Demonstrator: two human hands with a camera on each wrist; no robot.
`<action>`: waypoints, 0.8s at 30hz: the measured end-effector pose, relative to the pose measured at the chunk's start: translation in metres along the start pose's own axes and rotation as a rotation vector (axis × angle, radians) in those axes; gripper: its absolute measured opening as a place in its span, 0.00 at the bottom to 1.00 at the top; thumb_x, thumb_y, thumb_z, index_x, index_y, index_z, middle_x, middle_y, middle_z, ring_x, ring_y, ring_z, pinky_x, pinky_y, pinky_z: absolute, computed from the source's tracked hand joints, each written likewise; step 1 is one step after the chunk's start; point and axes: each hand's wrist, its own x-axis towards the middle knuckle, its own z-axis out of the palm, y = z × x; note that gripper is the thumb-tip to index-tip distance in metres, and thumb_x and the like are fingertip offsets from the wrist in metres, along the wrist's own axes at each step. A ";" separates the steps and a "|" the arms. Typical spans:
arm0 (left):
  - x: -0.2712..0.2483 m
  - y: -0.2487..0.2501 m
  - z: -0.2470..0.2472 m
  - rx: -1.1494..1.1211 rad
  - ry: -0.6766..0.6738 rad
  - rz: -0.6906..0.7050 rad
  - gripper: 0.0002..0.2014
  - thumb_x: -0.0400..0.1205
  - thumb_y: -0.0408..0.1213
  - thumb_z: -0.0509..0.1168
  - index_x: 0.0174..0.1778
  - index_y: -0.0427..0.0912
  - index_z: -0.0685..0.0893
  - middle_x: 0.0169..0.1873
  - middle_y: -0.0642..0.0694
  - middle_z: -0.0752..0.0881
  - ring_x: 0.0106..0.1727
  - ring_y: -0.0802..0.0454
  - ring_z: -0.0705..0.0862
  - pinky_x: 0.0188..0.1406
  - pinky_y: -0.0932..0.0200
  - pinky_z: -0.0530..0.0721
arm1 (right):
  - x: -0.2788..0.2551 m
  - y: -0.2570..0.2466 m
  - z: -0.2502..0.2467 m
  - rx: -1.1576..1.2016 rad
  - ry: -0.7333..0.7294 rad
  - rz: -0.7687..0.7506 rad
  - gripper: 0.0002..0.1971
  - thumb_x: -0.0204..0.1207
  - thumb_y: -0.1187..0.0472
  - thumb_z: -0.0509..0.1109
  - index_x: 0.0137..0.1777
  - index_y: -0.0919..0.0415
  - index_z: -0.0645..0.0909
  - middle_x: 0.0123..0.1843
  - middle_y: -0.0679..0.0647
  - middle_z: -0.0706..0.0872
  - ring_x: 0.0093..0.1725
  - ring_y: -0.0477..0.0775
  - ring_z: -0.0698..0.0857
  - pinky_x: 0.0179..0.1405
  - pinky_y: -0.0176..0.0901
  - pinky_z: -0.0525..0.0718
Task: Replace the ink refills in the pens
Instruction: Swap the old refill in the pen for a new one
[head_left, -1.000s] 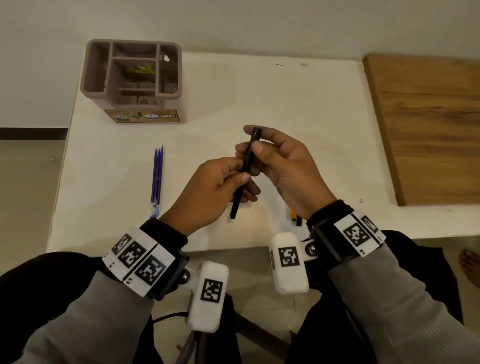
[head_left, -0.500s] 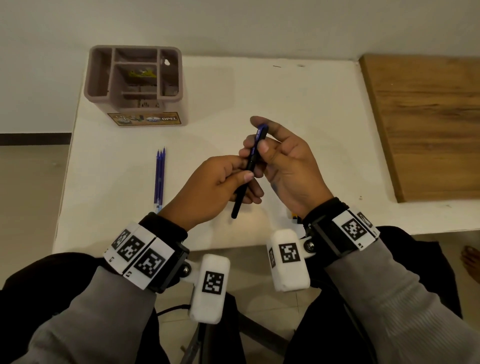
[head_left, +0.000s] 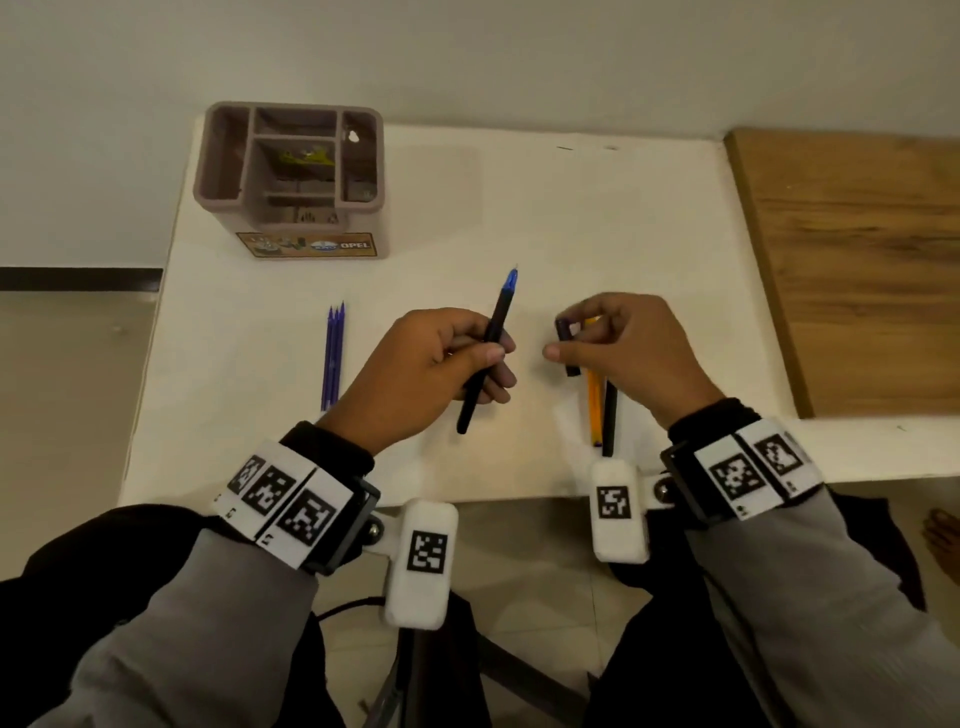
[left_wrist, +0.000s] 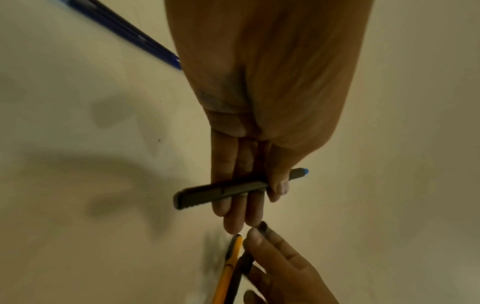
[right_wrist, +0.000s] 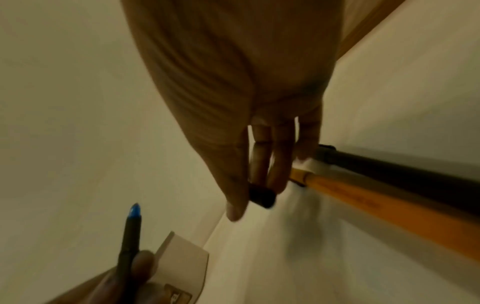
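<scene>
My left hand grips a black pen by its middle, its bare blue tip pointing away from me; the same pen lies across the fingers under the thumb in the left wrist view. To its right, my right hand pinches the pen's black cap between thumb and fingers, and this cap shows again in the right wrist view. Under the right hand lie an orange pen and a black pen. Three blue refills lie side by side on the white table, left of the left hand.
A mauve desk organiser with several compartments stands at the table's far left corner. A wooden board borders the table on the right. The table's near edge runs just past my wrists, with floor tiles below.
The right hand has pulled the cap off the pen and moved right and down over the two lying pens. The left hand keeps the pen, its blue tip now bare.
</scene>
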 end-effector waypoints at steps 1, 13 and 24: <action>0.000 -0.002 0.000 0.011 0.007 -0.013 0.08 0.84 0.28 0.61 0.51 0.38 0.85 0.38 0.39 0.91 0.39 0.43 0.92 0.42 0.56 0.90 | 0.002 0.001 0.003 -0.100 -0.010 0.041 0.17 0.60 0.53 0.87 0.47 0.54 0.88 0.31 0.50 0.90 0.36 0.48 0.90 0.45 0.48 0.86; 0.001 -0.009 0.008 0.032 0.074 -0.057 0.06 0.82 0.29 0.65 0.51 0.35 0.86 0.37 0.36 0.91 0.36 0.41 0.92 0.39 0.55 0.91 | -0.005 -0.024 0.026 0.159 0.132 -0.091 0.12 0.81 0.50 0.69 0.47 0.56 0.89 0.39 0.46 0.90 0.34 0.41 0.85 0.37 0.35 0.83; -0.002 0.002 0.011 -0.009 0.008 0.003 0.09 0.84 0.26 0.59 0.54 0.29 0.85 0.37 0.36 0.90 0.37 0.41 0.91 0.41 0.53 0.91 | -0.015 -0.036 0.031 0.624 -0.116 -0.038 0.09 0.84 0.60 0.65 0.57 0.57 0.87 0.42 0.45 0.90 0.42 0.37 0.87 0.45 0.31 0.77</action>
